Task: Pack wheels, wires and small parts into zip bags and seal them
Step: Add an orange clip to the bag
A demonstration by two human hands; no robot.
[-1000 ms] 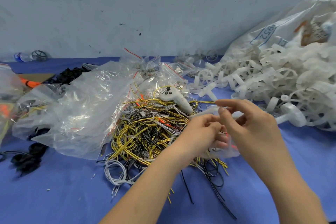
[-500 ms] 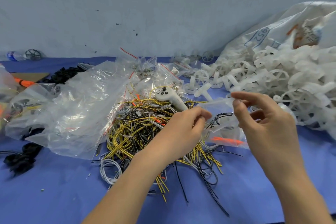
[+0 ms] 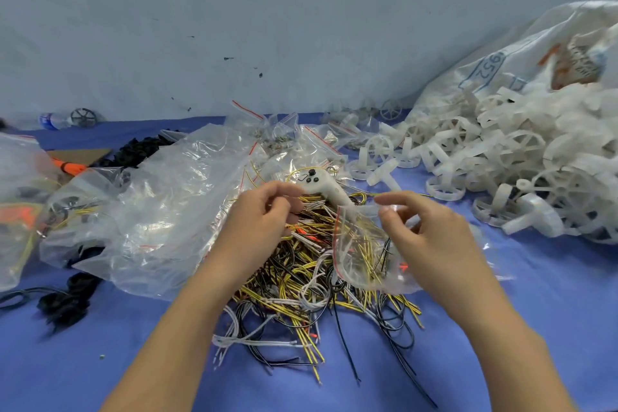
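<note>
- Your right fingers [image 3: 398, 211] pinch the zip bag [image 3: 364, 254] at its upper edge; your left hand [image 3: 264, 221] curls over the wire pile [image 3: 301, 264], its grip unclear.
- A moment ago both hands met at the bag; now the left has come away.
- The bag hangs over the pile with its mouth facing left, unsealed, a few wires inside.

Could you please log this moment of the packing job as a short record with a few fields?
Surface: blue table cover
Left hand: fingers curled over the tangled pile of yellow, black and white wires; whether it grips one is unclear
Right hand: pinches the small clear zip bag with a red strip, mouth unsealed
Bag contents: a few wires
Right side: heap of white plastic wheels
Left side: large crumpled clear plastic bag
</note>
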